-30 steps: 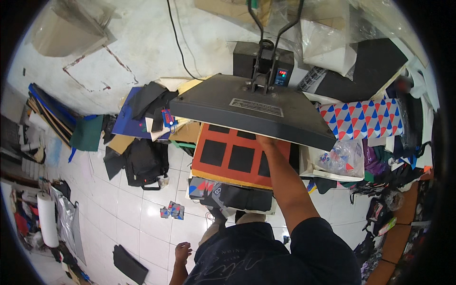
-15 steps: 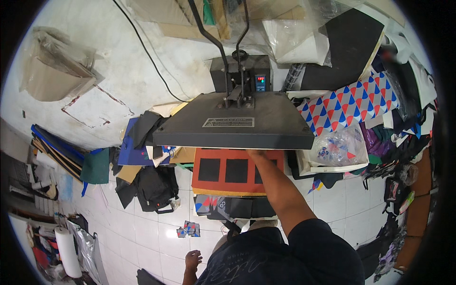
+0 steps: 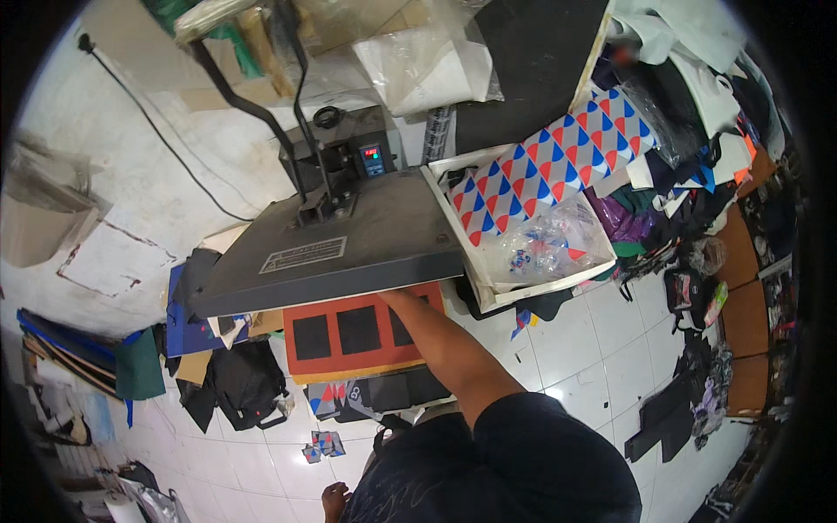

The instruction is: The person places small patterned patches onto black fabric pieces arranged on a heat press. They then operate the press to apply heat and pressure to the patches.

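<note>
A grey heat press stands in front of me with its upper plate [image 3: 349, 253] raised. Below it lies an orange pad [image 3: 349, 360] carrying three black squares [image 3: 358, 329]. My right forearm [image 3: 445, 349] reaches forward over the pad. The right hand itself is hidden under the front right corner of the upper plate. What looks like my left hand [image 3: 334, 501] hangs low beside my body, too small to read its fingers.
The press's control box [image 3: 370, 157] and long handle [image 3: 253, 105] rise behind the plate. To the right, a white tray [image 3: 523, 292] holds red, blue and white patterned fabric [image 3: 549, 166] and a plastic bag [image 3: 545, 248]. A black bag [image 3: 240, 383] and cloth pieces lie on the tiled floor.
My head has turned, so the press sits further left in the picture. My right arm stays stretched under the raised plate, over the orange pad.
</note>
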The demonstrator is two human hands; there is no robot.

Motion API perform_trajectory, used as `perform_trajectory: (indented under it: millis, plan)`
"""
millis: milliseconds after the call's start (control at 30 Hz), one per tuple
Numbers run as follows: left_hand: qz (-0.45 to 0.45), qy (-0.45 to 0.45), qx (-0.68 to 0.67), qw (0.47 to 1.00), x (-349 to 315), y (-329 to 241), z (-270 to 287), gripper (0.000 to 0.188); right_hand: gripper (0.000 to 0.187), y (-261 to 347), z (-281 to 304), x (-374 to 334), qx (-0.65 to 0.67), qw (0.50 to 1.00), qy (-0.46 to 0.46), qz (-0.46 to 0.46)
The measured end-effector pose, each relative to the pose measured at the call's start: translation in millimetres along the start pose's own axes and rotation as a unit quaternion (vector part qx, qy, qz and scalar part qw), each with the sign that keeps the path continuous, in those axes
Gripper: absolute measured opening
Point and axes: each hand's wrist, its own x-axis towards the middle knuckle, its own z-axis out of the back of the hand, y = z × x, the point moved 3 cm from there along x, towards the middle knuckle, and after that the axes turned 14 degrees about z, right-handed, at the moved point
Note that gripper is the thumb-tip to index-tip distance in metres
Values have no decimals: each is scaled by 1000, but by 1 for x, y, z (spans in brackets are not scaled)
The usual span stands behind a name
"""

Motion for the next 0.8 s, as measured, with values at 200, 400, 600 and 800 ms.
perform_trajectory:
  millis: [200,400,600,800]
  plan:
    - [-244,-45,290,924,2,1,26,29,29,-14,146,-48,163,986,-15,-34]
    - [11,-9,61,998,-46,-79,-11,27,18,-89,236,-106,303,921,44,-242]
    - [-12,-15,5,1000,-12,-87,-4,32,33,-8,165,-157,414,840,314,-160]
    - [-14,-6,-38,999,-48,-127,-20,37,35,57,76,-273,239,857,452,-56]
